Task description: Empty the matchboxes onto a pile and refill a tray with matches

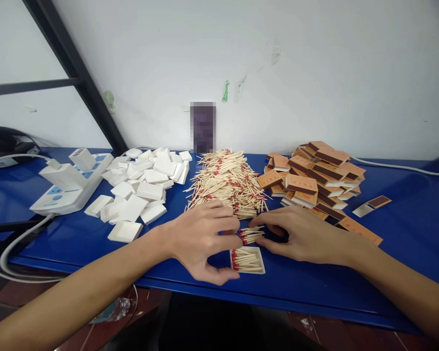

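A white tray (pixel 259 263) holding red-tipped matches lies near the front edge of the blue table. Just behind it is a small bunch of matches (pixel 251 235), between my two hands. My left hand (pixel 208 241) is at the left side of the tray and bunch, its fingers curved and apart. At the bunch's right end my right hand (pixel 303 235) has its thumb and fingers spread around the match ends. A large heap of matches (pixel 229 183) rises behind both hands.
White empty trays (pixel 146 183) are piled at the left, beside a power strip (pixel 58 197) with chargers and cables. Orange and brown matchbox sleeves (pixel 314 178) are heaped at the right, with one separate sleeve (pixel 372 205) beyond. A wall (pixel 314 73) stands behind the table (pixel 296 297).
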Demonstrator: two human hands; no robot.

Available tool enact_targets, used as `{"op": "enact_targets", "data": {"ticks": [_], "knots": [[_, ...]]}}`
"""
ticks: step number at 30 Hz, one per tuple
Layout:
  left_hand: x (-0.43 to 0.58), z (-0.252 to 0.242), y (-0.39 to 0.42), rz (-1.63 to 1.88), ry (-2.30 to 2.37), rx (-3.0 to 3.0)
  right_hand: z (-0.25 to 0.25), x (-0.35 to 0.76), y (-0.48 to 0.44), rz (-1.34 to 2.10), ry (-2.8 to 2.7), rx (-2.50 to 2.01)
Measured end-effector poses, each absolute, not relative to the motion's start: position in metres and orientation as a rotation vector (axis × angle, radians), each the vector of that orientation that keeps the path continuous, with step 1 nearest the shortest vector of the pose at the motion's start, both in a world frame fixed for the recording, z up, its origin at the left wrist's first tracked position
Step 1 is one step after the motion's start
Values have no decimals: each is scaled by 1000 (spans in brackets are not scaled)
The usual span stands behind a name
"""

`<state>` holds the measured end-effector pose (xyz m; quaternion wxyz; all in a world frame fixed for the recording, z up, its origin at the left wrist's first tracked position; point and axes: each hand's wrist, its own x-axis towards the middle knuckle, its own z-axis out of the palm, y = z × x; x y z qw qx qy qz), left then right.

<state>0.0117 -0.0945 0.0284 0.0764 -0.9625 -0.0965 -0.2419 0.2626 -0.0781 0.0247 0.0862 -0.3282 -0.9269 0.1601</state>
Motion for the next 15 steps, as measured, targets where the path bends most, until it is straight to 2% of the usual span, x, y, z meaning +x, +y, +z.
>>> {"op": "enact_targets", "data": {"ticks": [6,15], "knots": [[14,25,-98,-536,-274,-2919,20,263,-75,499,-2713,-936],[16,24,-101,-474,-353,-2959,21,260,-77,519,-2660,-885]]}}
